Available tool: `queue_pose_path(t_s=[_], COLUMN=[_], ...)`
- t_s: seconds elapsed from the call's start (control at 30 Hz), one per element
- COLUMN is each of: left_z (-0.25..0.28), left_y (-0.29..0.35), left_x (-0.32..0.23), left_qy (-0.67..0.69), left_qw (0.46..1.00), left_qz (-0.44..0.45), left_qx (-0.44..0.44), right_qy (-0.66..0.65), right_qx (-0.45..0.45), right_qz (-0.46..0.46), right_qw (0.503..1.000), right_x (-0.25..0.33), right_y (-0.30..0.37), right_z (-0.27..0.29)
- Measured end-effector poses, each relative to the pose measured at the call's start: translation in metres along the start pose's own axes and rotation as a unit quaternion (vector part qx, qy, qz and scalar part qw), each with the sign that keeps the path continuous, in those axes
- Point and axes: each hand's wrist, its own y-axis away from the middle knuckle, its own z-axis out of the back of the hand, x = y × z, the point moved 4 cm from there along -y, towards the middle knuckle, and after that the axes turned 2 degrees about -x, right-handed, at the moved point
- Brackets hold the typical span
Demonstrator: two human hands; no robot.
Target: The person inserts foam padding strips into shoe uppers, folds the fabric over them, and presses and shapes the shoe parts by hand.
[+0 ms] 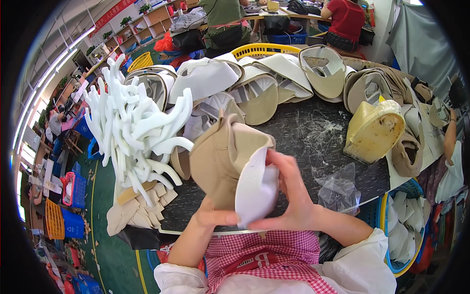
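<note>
I hold a beige shoe upper [220, 157] over the dark worktable [303, 132]. My left hand [213, 215] grips it from below. My right hand [291, 196] presses a white foam piece [257, 191] against the upper's inner side, fingers curled over the piece's edge. To the left stands a tall pile of white curved foam strips [132, 122]. Flat beige cut pieces [139, 208] lie under that pile at the table's front left corner.
Several beige and white shoe uppers [274, 73] are heaped along the table's far side. A yellow glue-stained mould [374, 130] sits at right, a crumpled clear bag [338, 188] near my right wrist. A blue-and-yellow basket [404, 225] of white pieces stands at right. Other people work behind.
</note>
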Motion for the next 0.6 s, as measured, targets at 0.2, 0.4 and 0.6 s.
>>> queue_pose_path(t_s=[0.2,0.4,0.6], left_z=[0.0,-0.011,-0.017], left_y=[0.02,0.015,0.012], left_x=[0.011,0.005,0.006], left_qy=[-0.082,-0.16,-0.351], left_qw=[0.985,0.961,0.901], left_qz=[0.006,-0.053,-0.083], left_qx=[-0.15,-0.22,-0.243], right_qy=[0.37,-0.233,0.185], right_qx=[-0.125,-0.141,-0.049], right_qz=[0.197,-0.303,-0.008], right_qw=[0.9,0.913,0.981], right_x=[0.015,-0.018,0.018], right_y=[-0.005,-0.002,-0.018], right_z=[0.019,0.033,0.01])
